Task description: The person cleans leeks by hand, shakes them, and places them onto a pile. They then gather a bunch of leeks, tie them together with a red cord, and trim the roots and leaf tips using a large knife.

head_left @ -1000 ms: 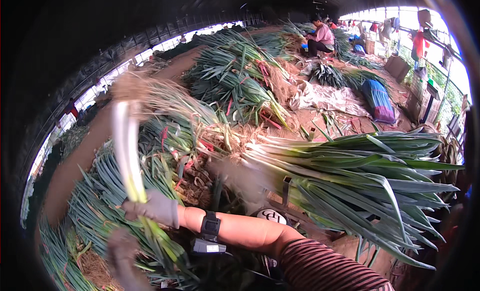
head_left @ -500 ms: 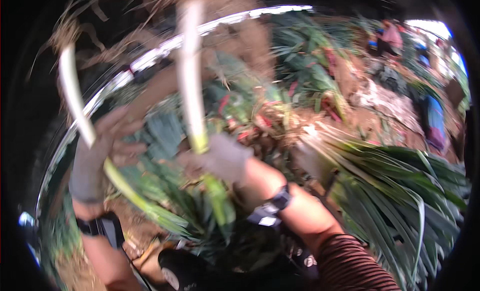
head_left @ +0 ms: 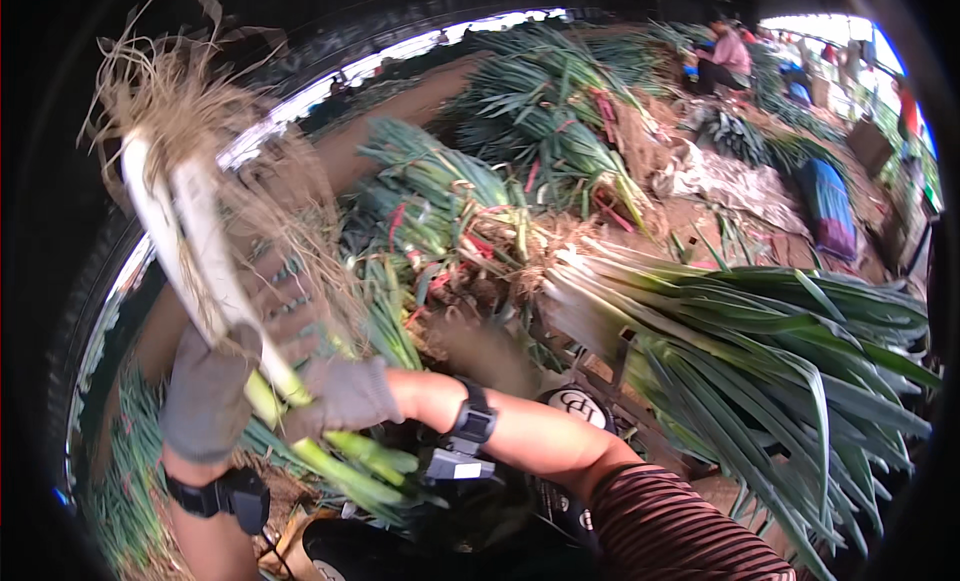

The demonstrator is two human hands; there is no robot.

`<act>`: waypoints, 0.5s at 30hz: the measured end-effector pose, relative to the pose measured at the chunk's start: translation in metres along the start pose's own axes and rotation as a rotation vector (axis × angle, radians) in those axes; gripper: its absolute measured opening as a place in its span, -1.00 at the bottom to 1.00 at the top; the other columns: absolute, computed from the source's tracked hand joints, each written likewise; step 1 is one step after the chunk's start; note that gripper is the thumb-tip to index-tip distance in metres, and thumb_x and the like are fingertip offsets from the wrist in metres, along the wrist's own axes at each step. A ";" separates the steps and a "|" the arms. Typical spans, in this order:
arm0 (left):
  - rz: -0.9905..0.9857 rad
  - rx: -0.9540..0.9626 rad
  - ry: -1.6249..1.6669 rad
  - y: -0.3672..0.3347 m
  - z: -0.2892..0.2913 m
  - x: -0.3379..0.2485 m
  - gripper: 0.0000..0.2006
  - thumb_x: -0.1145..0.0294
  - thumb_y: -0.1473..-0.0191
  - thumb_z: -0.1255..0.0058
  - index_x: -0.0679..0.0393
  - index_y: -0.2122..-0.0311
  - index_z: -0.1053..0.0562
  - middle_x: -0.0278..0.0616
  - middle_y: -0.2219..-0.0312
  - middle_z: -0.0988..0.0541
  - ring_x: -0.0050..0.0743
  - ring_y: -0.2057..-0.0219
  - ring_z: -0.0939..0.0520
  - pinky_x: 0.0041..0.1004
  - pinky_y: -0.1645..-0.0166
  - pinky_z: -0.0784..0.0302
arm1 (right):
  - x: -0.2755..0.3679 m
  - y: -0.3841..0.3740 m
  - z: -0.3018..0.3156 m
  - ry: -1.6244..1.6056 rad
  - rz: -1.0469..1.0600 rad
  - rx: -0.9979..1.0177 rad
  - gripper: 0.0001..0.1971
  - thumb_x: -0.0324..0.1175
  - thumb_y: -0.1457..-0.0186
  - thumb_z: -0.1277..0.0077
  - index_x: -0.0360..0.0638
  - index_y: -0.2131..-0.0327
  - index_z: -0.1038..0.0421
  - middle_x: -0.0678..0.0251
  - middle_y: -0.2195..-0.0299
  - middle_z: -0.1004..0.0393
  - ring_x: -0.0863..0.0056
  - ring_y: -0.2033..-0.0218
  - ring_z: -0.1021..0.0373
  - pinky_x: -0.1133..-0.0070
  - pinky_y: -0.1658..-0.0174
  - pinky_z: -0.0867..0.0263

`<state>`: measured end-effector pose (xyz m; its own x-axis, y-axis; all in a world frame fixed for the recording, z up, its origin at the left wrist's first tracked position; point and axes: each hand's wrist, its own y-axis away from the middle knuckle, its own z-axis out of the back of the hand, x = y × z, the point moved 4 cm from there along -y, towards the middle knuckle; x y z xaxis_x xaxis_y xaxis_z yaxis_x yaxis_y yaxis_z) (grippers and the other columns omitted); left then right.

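In front of me at the left, two leeks [head_left: 213, 251] stand side by side, roots up, with white shanks and long, shaggy pale roots. My left hand [head_left: 208, 393], in a grey glove, is closed around their shanks. My right hand [head_left: 342, 395], also gloved, is closed on the leeks just below, where they turn green; its fingertips are partly hidden. The green leaves point down toward my lap. To the right, a big pile of leeks [head_left: 680, 301] lies with roots toward the middle and dark leaves fanning right.
Red-tied leek bundles [head_left: 440, 196] lie ahead, with more bundles [head_left: 550, 111] behind. Farther right are a pale crumpled cloth [head_left: 725, 186], a blue and purple sack [head_left: 830, 211] and a seated person [head_left: 725, 56] in pink. Loose leeks [head_left: 135, 471] cover the ground at lower left.
The two leeks, held apart one in each hand before, are now side by side. My right hand has moved left and down to meet my left hand.
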<state>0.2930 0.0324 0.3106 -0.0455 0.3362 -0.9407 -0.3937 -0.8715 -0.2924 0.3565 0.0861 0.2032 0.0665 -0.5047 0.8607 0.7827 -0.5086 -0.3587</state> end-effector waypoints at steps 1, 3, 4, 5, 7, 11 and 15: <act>-0.025 -0.019 -0.038 0.005 -0.004 -0.004 -0.40 0.24 -0.10 -0.02 0.36 -0.16 -0.16 0.05 0.07 -0.47 -0.25 0.06 -0.52 -0.32 -0.01 -0.44 | 0.006 -0.004 -0.009 -0.074 0.094 0.010 -0.57 0.00 0.12 -0.05 -0.23 0.40 -0.51 0.28 0.57 -0.50 0.42 0.54 -0.41 0.50 0.41 -0.32; -0.059 0.011 -0.044 0.007 -0.013 -0.003 -0.37 0.22 -0.09 -0.05 0.36 -0.17 -0.15 0.05 0.13 -0.50 -0.26 0.10 -0.55 -0.33 0.00 -0.44 | 0.012 0.006 -0.010 -0.127 0.091 0.000 -0.59 -0.01 0.12 -0.04 -0.24 0.46 -0.48 0.33 0.63 -0.44 0.45 0.57 -0.37 0.51 0.45 -0.29; -0.020 -0.020 -0.100 0.009 -0.006 0.000 -0.43 0.24 -0.09 -0.04 0.36 -0.11 -0.20 -0.02 0.25 -0.53 -0.30 0.21 -0.56 -0.37 0.08 -0.47 | 0.011 0.008 -0.012 -0.125 0.013 0.003 -0.59 -0.01 0.11 -0.04 -0.24 0.49 -0.46 0.35 0.65 -0.40 0.47 0.57 -0.34 0.52 0.45 -0.28; 0.017 -0.055 -0.158 0.012 -0.003 0.001 -0.49 0.25 -0.09 -0.03 0.36 -0.06 -0.24 -0.08 0.37 -0.55 -0.34 0.31 -0.58 -0.40 0.15 -0.49 | 0.009 0.003 -0.019 -0.138 0.047 -0.016 -0.57 -0.01 0.13 -0.08 -0.25 0.38 -0.45 0.31 0.55 -0.41 0.50 0.50 -0.33 0.55 0.41 -0.26; 0.027 -0.115 -0.185 0.016 -0.006 0.002 -0.62 0.27 -0.10 0.01 0.28 0.08 -0.24 -0.18 0.46 -0.44 -0.46 0.44 -0.47 -0.44 0.30 -0.46 | 0.008 0.005 -0.024 -0.169 0.111 -0.102 -0.56 -0.06 0.15 -0.12 -0.25 0.31 -0.41 0.28 0.51 -0.41 0.47 0.47 -0.32 0.53 0.37 -0.28; -0.170 -0.309 -0.417 0.029 0.012 -0.006 -0.71 0.26 -0.15 0.07 0.25 0.14 -0.31 -0.35 0.56 -0.31 -0.68 0.61 -0.31 -0.64 0.50 -0.29 | 0.009 -0.006 -0.055 -0.207 0.212 -0.284 -0.30 -0.11 0.30 -0.29 -0.24 0.07 -0.25 0.08 0.31 -0.45 0.19 0.31 -0.40 0.45 0.18 -0.32; -0.277 -0.577 -0.427 0.027 0.012 -0.022 -0.70 0.19 -0.21 0.16 0.27 0.19 -0.33 -0.40 0.68 -0.23 -0.68 0.66 -0.27 -0.57 0.44 -0.34 | -0.007 0.014 -0.069 -0.040 0.037 -0.413 -0.21 -0.11 0.35 -0.31 -0.16 0.00 -0.18 0.01 0.22 -0.45 0.04 0.18 -0.41 0.39 0.12 -0.33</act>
<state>0.2723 0.0056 0.3253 -0.4116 0.5762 -0.7061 0.0937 -0.7439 -0.6617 0.3244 0.0343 0.1671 0.1203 -0.5049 0.8548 0.4659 -0.7316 -0.4977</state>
